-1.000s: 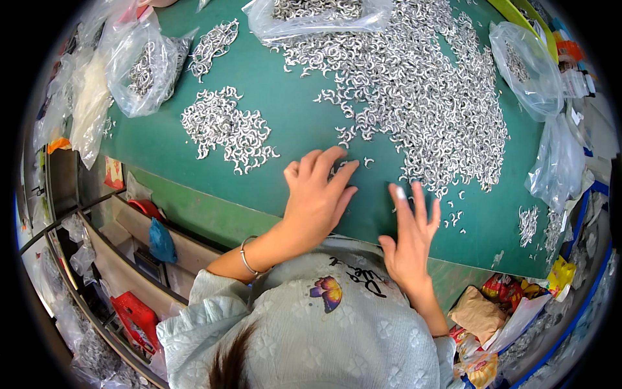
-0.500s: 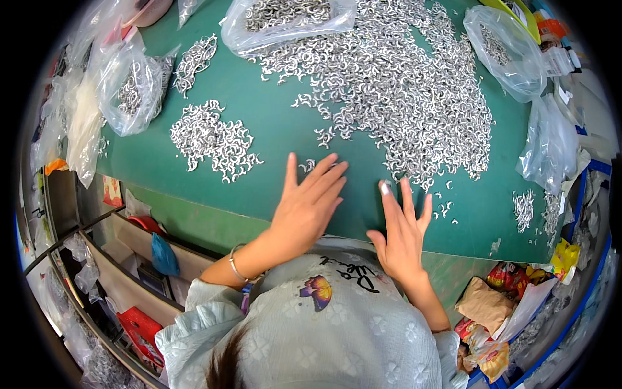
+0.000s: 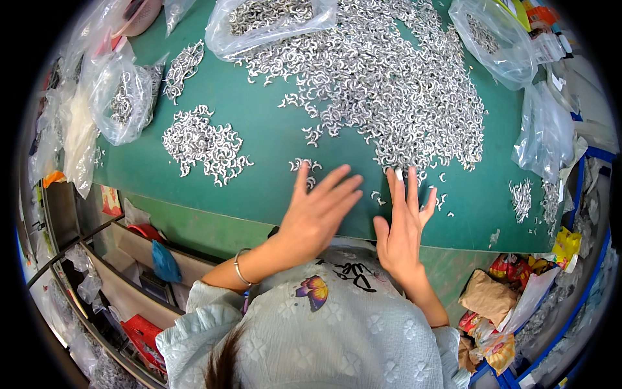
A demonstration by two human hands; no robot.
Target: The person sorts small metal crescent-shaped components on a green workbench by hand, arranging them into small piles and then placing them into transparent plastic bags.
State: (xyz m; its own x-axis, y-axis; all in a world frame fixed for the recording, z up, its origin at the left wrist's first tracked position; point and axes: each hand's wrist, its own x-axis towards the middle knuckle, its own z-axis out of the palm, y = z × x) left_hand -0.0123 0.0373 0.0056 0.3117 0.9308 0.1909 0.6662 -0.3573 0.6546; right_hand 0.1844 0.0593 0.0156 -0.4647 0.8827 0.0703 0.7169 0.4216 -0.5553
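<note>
A broad spread of small silvery crescent-shaped metal pieces (image 3: 421, 97) covers the middle and right of the green table (image 3: 259, 117). My left hand (image 3: 316, 211), a bangle on its wrist, is open over the table's near side, fingers spread. Beside its thumb lies a small cluster of the pieces (image 3: 306, 164). At the near edge of the big spread, my right hand (image 3: 402, 230) is open, its fingertips by the loose pieces and one finger capped in white. A smaller heap of crescents (image 3: 202, 146) sits to the left.
Clear plastic bags holding pieces stand at the far middle (image 3: 220, 40), left (image 3: 107, 123) and far right (image 3: 518, 68). A pink basket (image 3: 141, 19) is far left. Small piles (image 3: 520, 201) lie near the right edge. Drawers (image 3: 136, 275) and a brown paper bag (image 3: 487, 297) are below table level.
The view has shifted a little. My left hand has moved right and slightly nearer, uncovering more of the small cluster. My right hand's fingers have drawn closer together at the big spread's near edge.
</note>
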